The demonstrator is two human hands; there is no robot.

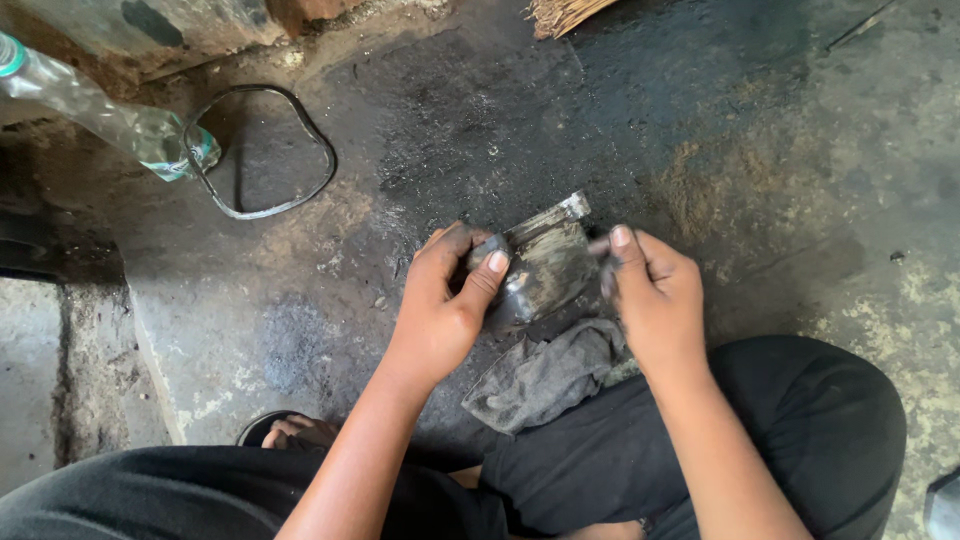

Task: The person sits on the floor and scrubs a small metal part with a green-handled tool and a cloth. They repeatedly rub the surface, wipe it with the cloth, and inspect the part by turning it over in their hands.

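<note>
Grimy metal part point(540, 268), a dark, roughly cylindrical piece with a paler flat rim at its top, sits in mid-air between both hands, above the oil-stained concrete floor point(430, 130) and just over a grey rag point(545, 375). The left hand point(445, 300) is clamped on the part's left side, thumb pressed across its front face and the other fingers wrapped behind. The right hand point(655, 295) closes on the part's right edge with thumb and fingertips pinched together; whether something small is also pinched there I cannot tell.

Judging by its surface, the cleaning looks partway through. Streaks of lighter, bare metal show across the upper face and along the rim, while the lower left of the part is still black and glossy with grease. Both thumbs are smeared dark. The rag lies crumpled directly below the part, draped on the person's black trouser leg point(800, 420), touched by neither hand. So some wiping seems done, and the lower and hidden sides appear left to do.

Well to the upper left of the part, a dark rubber ring gasket point(262, 150) lies bent on the floor, and a clear plastic bottle point(100, 110) leans just beside it. A bare foot in a sandal point(295, 432) shows to the lower left of the part.
</note>
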